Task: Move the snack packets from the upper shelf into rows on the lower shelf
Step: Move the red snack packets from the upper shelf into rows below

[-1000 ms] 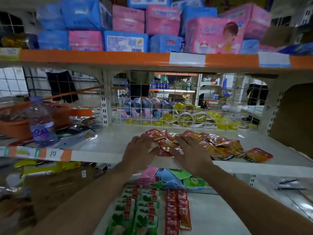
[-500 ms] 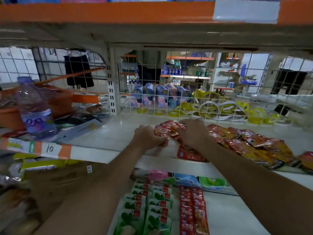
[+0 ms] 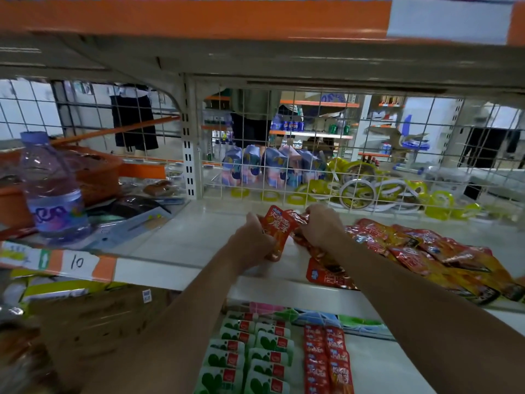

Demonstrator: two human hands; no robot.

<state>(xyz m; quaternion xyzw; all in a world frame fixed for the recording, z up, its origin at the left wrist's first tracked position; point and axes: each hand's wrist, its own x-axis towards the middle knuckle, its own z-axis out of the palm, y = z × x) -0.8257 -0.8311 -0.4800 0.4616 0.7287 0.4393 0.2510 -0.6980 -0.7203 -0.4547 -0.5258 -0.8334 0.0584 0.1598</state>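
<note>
Presently left hand [image 3: 250,243], right hand [image 3: 322,230] fingers grip red packets [image 3: 277,230] near upper shelf [image 3: 181,245] edge; open room leftward.

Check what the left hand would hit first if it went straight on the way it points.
The left hand grips a red snack packet; past that, probably the wire mesh back panel, passing close by the right hand. Depth is unclear.

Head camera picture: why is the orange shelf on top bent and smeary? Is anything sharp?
Head view: the wide-angle lens bows the orange shelf edge, and blur smears it; head view, centre: the shiny red snack packet in the left hand and the second red packet pinched by the right hand look sharpest; head view, right: glare dots the glossy red and yellow packet pile.
</note>
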